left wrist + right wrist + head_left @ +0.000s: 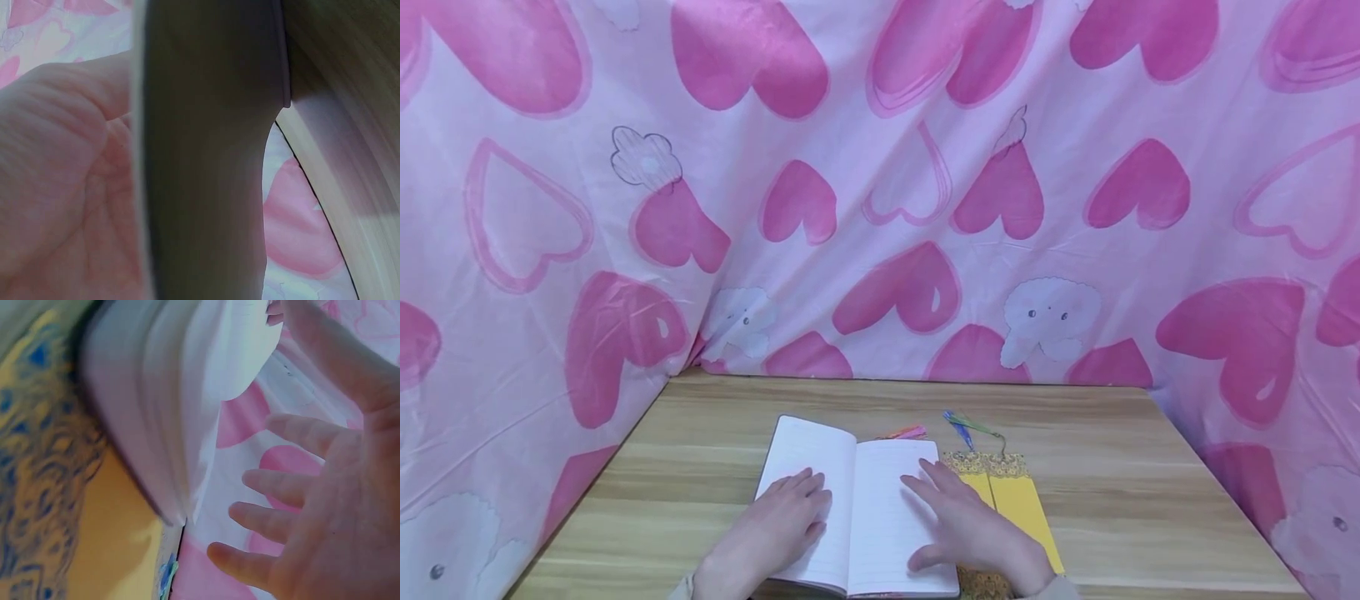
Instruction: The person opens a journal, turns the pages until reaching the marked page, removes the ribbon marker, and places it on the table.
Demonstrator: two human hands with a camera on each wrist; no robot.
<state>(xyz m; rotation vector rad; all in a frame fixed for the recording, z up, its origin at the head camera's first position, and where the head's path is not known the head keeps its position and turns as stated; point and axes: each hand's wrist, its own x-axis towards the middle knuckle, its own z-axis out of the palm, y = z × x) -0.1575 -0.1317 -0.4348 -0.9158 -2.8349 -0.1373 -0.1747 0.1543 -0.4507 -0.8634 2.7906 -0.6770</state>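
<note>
An open notebook lies on the tabletop, just beside a yellow bookmark. The left hand rests flat on the left page, grip relaxed. The right hand lies on the right page, fingers spread and holding nothing.

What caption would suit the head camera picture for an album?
Both hands, left hand and right hand, rest flat on an open notebook beside yellow bookmarks on a wooden table.

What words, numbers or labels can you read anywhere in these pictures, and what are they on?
None can be read.
The open notebook under the left hand and right hand shows only faint ruled lines, no writing.
The yellow bookmarks carry patterned bands, no legible text.
The pink cloth has hearts and cartoon figures only.
</note>
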